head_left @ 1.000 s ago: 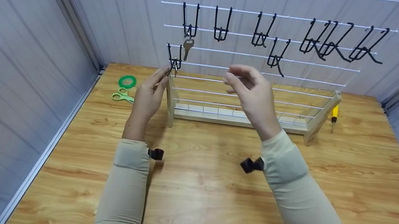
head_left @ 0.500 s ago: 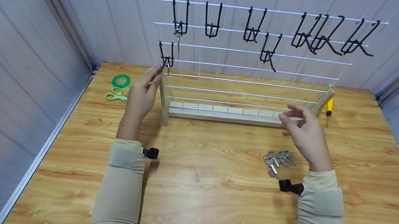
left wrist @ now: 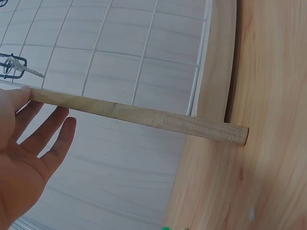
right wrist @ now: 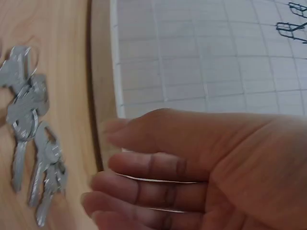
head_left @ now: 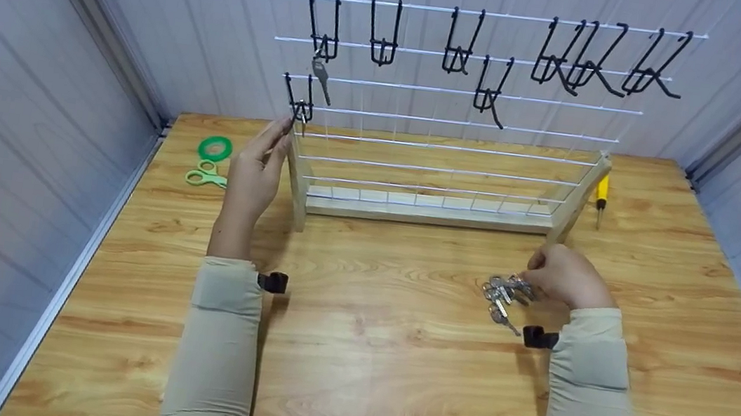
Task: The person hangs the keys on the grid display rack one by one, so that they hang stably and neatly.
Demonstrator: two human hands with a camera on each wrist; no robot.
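Note:
My left hand [head_left: 254, 169] holds the upper end of the left wooden side post of a white wire rack [head_left: 426, 213], with the thumb on one side of the post [left wrist: 144, 117] and the fingers on the other. Just above that hand, a key [left wrist: 29, 71] hangs from a black hook. Another key [head_left: 321, 75] dangles from a higher hook. My right hand [head_left: 570, 278] is low over the table, fingertips right at a small pile of silver keys [head_left: 501, 291]. In the right wrist view its fingers are loosely bent, and the keys [right wrist: 24, 112] lie beyond the fingertips.
Several more black hooks [head_left: 490, 99] line the rack's upper wires. Left of the rack lie a roll of green tape [head_left: 215, 148] and green scissors [head_left: 206, 175]. A yellow-handled screwdriver [head_left: 602, 194] lies behind the right post. Panel walls [head_left: 32, 145] enclose the table.
My right hand has moved from in front of the rack's middle to the right and down to the keys. The left hand stays on the post. The view has shifted slightly.

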